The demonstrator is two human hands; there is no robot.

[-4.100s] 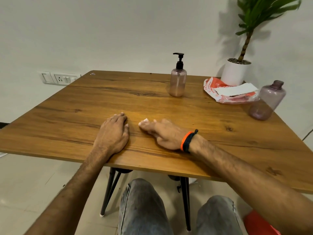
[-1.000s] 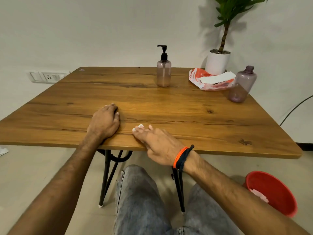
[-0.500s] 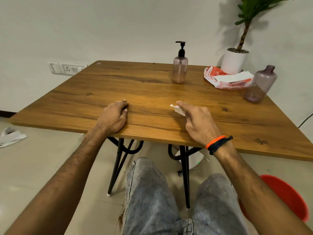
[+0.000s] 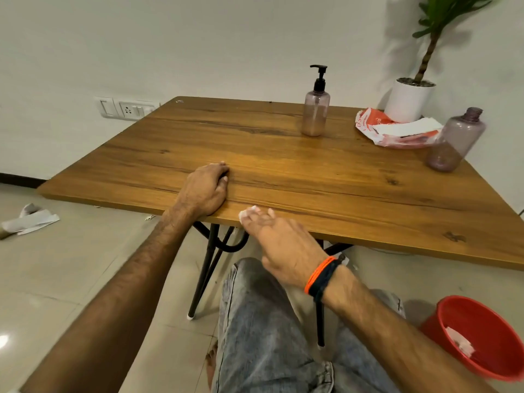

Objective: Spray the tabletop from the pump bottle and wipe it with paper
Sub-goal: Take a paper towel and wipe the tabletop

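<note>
- Left hand (image 4: pixel 205 187) lies palm-down on the table (image 4: pixel 326 177) at its near edge, fingers curled loosely, holding nothing.
- Right hand (image 4: pixel 283 242) reaches in over the near edge, fingertips pinching a small wad of paper (image 4: pixel 244 213) against the wood.
- Pump bottle (image 4: pixel 315 107) stands upright near the far edge.

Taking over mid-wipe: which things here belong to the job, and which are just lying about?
Job: pump bottle; paper under the right hand; tabletop; left hand resting on it.

Lying about: capless bottle, potted plant, orange packet, red bucket, floor paper.
</note>
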